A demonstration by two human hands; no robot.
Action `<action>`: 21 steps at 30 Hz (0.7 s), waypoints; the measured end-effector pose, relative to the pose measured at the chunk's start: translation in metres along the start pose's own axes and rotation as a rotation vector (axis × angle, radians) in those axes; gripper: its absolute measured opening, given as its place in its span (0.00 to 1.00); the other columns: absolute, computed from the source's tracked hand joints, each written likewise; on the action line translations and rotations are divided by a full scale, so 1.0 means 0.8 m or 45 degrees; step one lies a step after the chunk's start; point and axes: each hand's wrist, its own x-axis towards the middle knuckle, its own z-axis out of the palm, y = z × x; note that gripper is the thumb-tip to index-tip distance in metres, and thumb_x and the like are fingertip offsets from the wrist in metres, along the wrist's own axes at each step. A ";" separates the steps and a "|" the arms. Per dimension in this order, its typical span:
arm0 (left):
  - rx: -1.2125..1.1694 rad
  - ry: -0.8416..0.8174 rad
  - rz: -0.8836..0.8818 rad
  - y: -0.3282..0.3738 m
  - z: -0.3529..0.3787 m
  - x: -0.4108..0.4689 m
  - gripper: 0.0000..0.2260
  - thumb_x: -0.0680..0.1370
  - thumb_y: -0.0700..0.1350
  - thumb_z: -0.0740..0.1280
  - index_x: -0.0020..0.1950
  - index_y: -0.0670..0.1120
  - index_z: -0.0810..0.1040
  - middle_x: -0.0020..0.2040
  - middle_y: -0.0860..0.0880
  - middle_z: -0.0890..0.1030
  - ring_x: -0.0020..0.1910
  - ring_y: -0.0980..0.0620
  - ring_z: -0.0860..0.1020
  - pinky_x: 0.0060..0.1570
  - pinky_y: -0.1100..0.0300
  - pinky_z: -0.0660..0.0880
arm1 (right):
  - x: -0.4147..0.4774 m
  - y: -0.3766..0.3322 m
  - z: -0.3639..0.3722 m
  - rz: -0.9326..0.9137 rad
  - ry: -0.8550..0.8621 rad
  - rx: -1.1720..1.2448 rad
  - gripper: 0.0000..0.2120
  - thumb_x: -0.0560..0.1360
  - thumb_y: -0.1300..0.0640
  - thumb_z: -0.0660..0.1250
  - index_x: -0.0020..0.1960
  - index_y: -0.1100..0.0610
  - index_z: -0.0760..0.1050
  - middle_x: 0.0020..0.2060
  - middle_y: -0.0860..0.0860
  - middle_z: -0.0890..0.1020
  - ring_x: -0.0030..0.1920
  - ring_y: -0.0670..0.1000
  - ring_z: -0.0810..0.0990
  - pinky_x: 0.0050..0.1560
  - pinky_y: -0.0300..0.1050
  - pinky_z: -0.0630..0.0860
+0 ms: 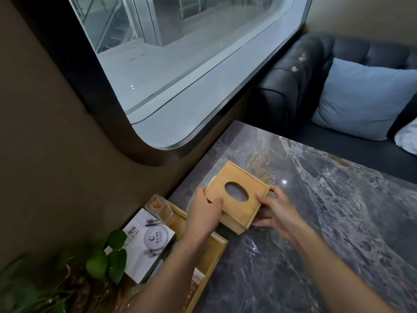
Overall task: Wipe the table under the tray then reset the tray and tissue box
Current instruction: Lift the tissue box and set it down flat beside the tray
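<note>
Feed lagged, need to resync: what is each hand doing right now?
Left hand: closed on the left side of the wooden tissue box.
Right hand: closed on the box's right side.

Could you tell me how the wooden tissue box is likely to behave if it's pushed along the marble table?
The tissue box looks like rigid wood, so it should keep its shape under the left hand and right hand. It is low and flat-bottomed, so tipping seems unlikely. The marble table looks glossy, so the box would probably slide easily.
</note>
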 end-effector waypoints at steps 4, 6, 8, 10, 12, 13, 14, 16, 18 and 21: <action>0.069 -0.062 -0.076 -0.010 -0.022 0.012 0.15 0.77 0.46 0.62 0.63 0.46 0.66 0.51 0.49 0.75 0.52 0.48 0.75 0.56 0.49 0.76 | 0.005 -0.006 0.013 0.020 -0.045 -0.116 0.17 0.75 0.59 0.65 0.62 0.52 0.67 0.53 0.57 0.79 0.50 0.60 0.81 0.43 0.62 0.81; 0.217 -0.088 -0.088 -0.017 -0.026 0.012 0.19 0.77 0.48 0.61 0.66 0.45 0.63 0.55 0.47 0.74 0.55 0.47 0.74 0.54 0.52 0.74 | 0.004 -0.009 0.015 0.027 -0.104 -0.179 0.18 0.74 0.57 0.66 0.63 0.51 0.68 0.52 0.56 0.79 0.49 0.59 0.81 0.43 0.62 0.81; 0.551 0.049 -0.014 -0.025 -0.024 0.009 0.25 0.77 0.51 0.61 0.71 0.45 0.57 0.69 0.42 0.64 0.66 0.43 0.67 0.62 0.50 0.69 | 0.003 -0.010 0.011 0.050 -0.174 -0.161 0.21 0.74 0.56 0.67 0.65 0.49 0.68 0.54 0.57 0.78 0.50 0.61 0.81 0.44 0.62 0.81; 0.810 0.265 0.178 -0.030 -0.016 0.000 0.31 0.78 0.55 0.57 0.75 0.44 0.50 0.77 0.42 0.50 0.75 0.43 0.53 0.73 0.49 0.57 | 0.006 -0.009 0.004 0.079 -0.177 -0.074 0.25 0.74 0.54 0.67 0.68 0.49 0.65 0.56 0.58 0.77 0.51 0.61 0.80 0.45 0.61 0.81; 0.996 0.336 0.403 -0.040 0.004 -0.009 0.35 0.76 0.61 0.50 0.76 0.42 0.48 0.78 0.41 0.46 0.77 0.45 0.46 0.75 0.51 0.44 | 0.010 -0.006 0.004 0.102 -0.170 -0.025 0.26 0.73 0.53 0.67 0.69 0.52 0.64 0.55 0.58 0.79 0.52 0.59 0.81 0.46 0.60 0.81; 1.080 0.350 0.471 -0.043 0.013 -0.013 0.37 0.74 0.63 0.48 0.75 0.40 0.52 0.77 0.39 0.51 0.76 0.44 0.49 0.75 0.50 0.43 | 0.010 -0.005 0.008 0.100 -0.188 -0.042 0.24 0.74 0.53 0.67 0.68 0.54 0.67 0.54 0.58 0.80 0.51 0.58 0.81 0.46 0.60 0.80; 1.120 0.358 0.490 -0.049 0.022 -0.012 0.39 0.73 0.65 0.48 0.74 0.38 0.56 0.76 0.38 0.56 0.76 0.43 0.54 0.75 0.49 0.47 | 0.009 -0.003 0.013 0.093 -0.202 -0.065 0.20 0.74 0.54 0.67 0.65 0.55 0.70 0.53 0.57 0.81 0.50 0.58 0.82 0.47 0.60 0.80; 1.123 0.298 0.452 -0.059 0.032 -0.010 0.40 0.72 0.65 0.48 0.73 0.36 0.56 0.75 0.37 0.59 0.75 0.42 0.56 0.74 0.47 0.47 | 0.010 -0.002 0.024 0.077 -0.201 -0.080 0.15 0.74 0.55 0.66 0.60 0.57 0.75 0.51 0.57 0.82 0.49 0.58 0.83 0.48 0.60 0.80; 1.101 0.298 0.437 -0.066 0.031 -0.005 0.40 0.72 0.65 0.45 0.73 0.36 0.52 0.75 0.37 0.55 0.76 0.42 0.52 0.73 0.48 0.42 | 0.011 -0.002 0.032 0.070 -0.200 -0.060 0.14 0.74 0.55 0.67 0.59 0.58 0.76 0.51 0.58 0.83 0.50 0.60 0.82 0.50 0.61 0.80; 1.137 0.335 0.391 -0.067 0.019 0.002 0.38 0.73 0.63 0.48 0.71 0.34 0.61 0.72 0.36 0.64 0.73 0.41 0.62 0.73 0.50 0.52 | 0.015 -0.005 0.048 0.071 -0.190 -0.056 0.14 0.74 0.55 0.67 0.58 0.55 0.74 0.51 0.58 0.81 0.52 0.61 0.80 0.50 0.64 0.79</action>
